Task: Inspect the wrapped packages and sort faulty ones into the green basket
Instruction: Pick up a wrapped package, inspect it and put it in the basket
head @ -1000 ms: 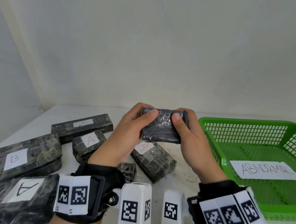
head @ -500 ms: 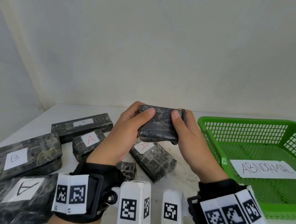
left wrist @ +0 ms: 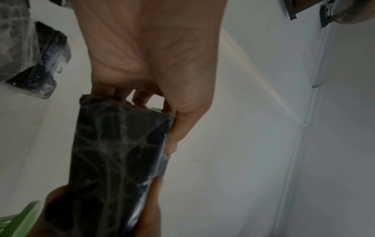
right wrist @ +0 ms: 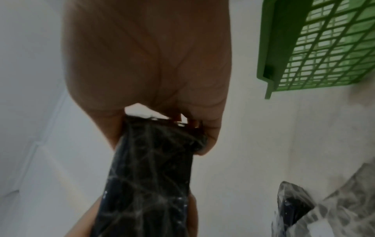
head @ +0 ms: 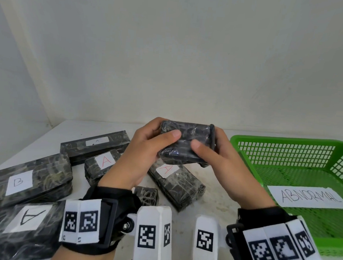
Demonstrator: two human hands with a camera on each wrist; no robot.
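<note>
A small black package wrapped in clear film [head: 185,144] is held up above the table between both hands. My left hand [head: 151,144] grips its left end, thumb on the near face. My right hand [head: 211,152] grips its right end, thumb on the near face too. The wrist views show the same package [left wrist: 113,160] [right wrist: 150,176] end-on, with my left hand [left wrist: 150,99] and my right hand [right wrist: 154,121] curled round it. No label shows on the faces in view. The green basket [head: 243,152] stands at the right, holding a paper sign reading ABNORMAL [head: 309,196].
Several wrapped packages lie on the white table [head: 219,191]: one labelled B [head: 23,181], one labelled A [head: 26,221] at the near left, a long one [head: 95,143] at the back, two more labelled A [head: 102,163] [head: 175,182], and a small one [head: 146,194].
Both hands have turned the package, tilting its top edge away and raising it slightly. The right end now shows a film fold. The grip has stayed the same.
</note>
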